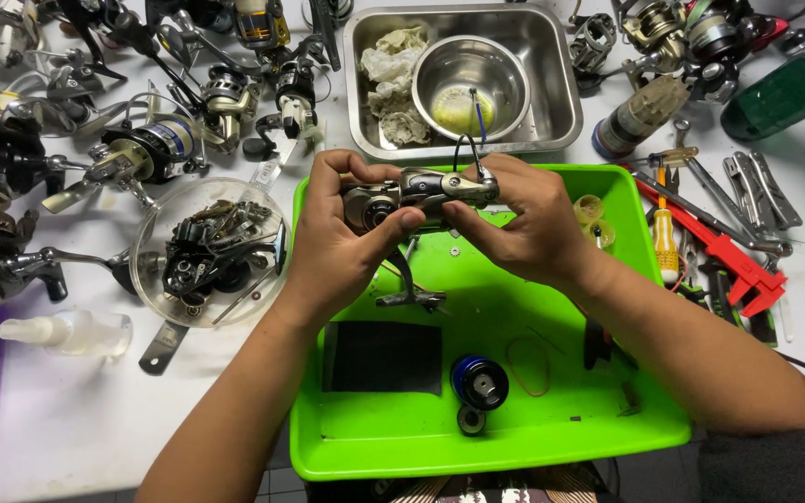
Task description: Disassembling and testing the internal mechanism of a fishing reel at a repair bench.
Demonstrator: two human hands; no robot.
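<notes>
I am gripping a metallic, rounded fishing reel body [418, 191] with both my left hand [339, 237] and right hand [519, 222], holding it above the glossy green plastic tray [514, 438] on the table [67, 410].

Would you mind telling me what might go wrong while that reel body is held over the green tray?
Both hands, left and right, grip the reel body above the green tray. If it slips, it may hit the loose handle part below. Tiny pieces on the tray could scatter and get lost. The blue spool might roll if the tray is bumped.
</notes>
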